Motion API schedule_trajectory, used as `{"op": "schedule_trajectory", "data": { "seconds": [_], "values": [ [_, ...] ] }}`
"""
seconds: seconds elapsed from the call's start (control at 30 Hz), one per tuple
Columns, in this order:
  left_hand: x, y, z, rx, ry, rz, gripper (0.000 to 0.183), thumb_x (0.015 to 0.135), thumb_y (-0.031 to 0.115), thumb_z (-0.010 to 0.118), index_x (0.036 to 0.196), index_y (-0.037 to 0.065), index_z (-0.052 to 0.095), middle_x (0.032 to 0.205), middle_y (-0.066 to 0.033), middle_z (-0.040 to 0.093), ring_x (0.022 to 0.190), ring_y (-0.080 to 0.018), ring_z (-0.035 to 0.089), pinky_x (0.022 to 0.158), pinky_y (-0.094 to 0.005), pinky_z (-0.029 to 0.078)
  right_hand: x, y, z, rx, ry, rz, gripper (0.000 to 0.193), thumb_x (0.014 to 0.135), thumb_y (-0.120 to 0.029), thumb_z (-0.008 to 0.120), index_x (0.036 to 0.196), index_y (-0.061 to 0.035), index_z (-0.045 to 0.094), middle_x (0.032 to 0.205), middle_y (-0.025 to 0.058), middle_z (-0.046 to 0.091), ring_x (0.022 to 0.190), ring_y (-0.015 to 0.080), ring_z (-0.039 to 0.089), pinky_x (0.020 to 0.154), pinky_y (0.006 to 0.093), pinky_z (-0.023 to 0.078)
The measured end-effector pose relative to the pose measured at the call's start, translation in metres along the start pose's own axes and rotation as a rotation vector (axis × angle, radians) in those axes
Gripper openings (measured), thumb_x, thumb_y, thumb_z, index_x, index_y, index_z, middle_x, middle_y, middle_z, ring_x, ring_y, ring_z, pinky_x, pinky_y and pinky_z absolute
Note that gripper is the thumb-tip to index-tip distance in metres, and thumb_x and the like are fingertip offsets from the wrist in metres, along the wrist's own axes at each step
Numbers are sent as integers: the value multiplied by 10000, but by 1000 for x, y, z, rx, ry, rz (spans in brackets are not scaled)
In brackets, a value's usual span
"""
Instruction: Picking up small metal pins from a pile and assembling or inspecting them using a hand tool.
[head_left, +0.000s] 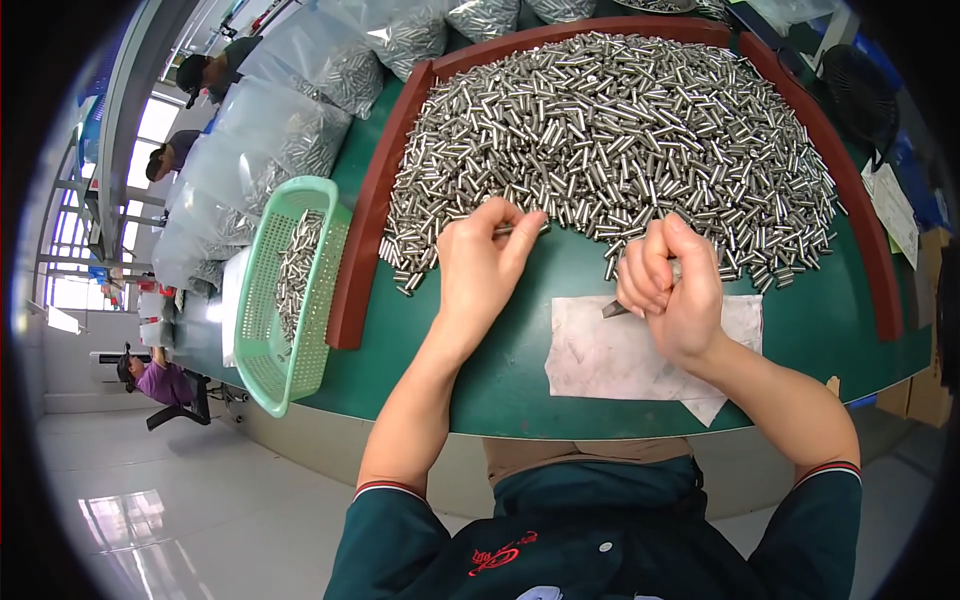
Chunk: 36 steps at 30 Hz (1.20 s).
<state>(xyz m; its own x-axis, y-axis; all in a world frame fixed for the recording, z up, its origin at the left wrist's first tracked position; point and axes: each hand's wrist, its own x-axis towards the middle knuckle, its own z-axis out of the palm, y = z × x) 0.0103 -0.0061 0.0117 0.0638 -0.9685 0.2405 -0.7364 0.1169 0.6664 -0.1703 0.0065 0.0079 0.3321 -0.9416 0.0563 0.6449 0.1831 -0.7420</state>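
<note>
Looking down from my head camera, my left hand [480, 265] lies palm-down on the green table [560, 270] at the near edge of the big heap of small steel pins [620, 120], its thumb and forefinger pinched together on a single steel pin [510, 229] that pokes out sideways between the fingertips, right where the loose pins thin out. My right hand [668, 290] is curled into a fist just beside the heap's near right fringe, fingers closed around a small handful of pins; a grey pointed metal tip [613, 309] juts out from the bottom of that fist toward my left, and I cannot tell whether it is a pin or a little tool. That fist hovers over the upper edge of a white sheet of paper [610, 360] that lies flat on the table, one corner folded over the table's near rim. The heap itself is banked inside a reddish-brown wooden border [365, 220] that runs up the left, across the far side and down the right. Outside the border on my left stands a light green plastic basket [265, 330], tilted along the table edge, with a strip of pins lying in it. Beyond it are clear plastic bags [290, 130] stuffed with more pins. Far off at the left rim, other people sit at the long bench [130, 110], well apart from my hands.
</note>
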Motion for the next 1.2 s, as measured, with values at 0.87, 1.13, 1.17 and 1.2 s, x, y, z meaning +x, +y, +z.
{"op": "schedule_trajectory", "data": {
  "seconds": [0.87,1.13,1.17,1.2],
  "values": [
    [5,-10,-15,-703,-311,-345,182,842,167,507,727,27,488,573,30,407,497,-28,321,441,-176,253,5,-2,0,29,110,89,400,902,-289,286,548,-101,280,423,0,262,367,91,219,372,243,248],
    [11,-23,-23,-1485,-467,-612,101,808,112,498,793,13,495,641,-13,423,472,-39,283,421,-158,252,7,-2,-1,22,109,103,390,896,-289,291,553,-104,276,425,-1,260,374,91,218,379,246,254],
    [11,-21,-23,-1489,-457,-646,100,804,112,508,800,12,498,671,-27,446,474,-38,287,423,-158,258,7,-2,-1,27,118,106,390,896,-290,290,554,-104,276,425,-1,259,374,92,218,381,247,255],
    [11,-22,-24,-1491,-487,-648,95,799,106,535,831,19,514,717,-46,466,478,-31,288,431,-152,264,7,-2,-1,25,116,107,390,896,-290,290,554,-104,276,425,-1,259,374,92,218,381,247,255]
  ]
}}
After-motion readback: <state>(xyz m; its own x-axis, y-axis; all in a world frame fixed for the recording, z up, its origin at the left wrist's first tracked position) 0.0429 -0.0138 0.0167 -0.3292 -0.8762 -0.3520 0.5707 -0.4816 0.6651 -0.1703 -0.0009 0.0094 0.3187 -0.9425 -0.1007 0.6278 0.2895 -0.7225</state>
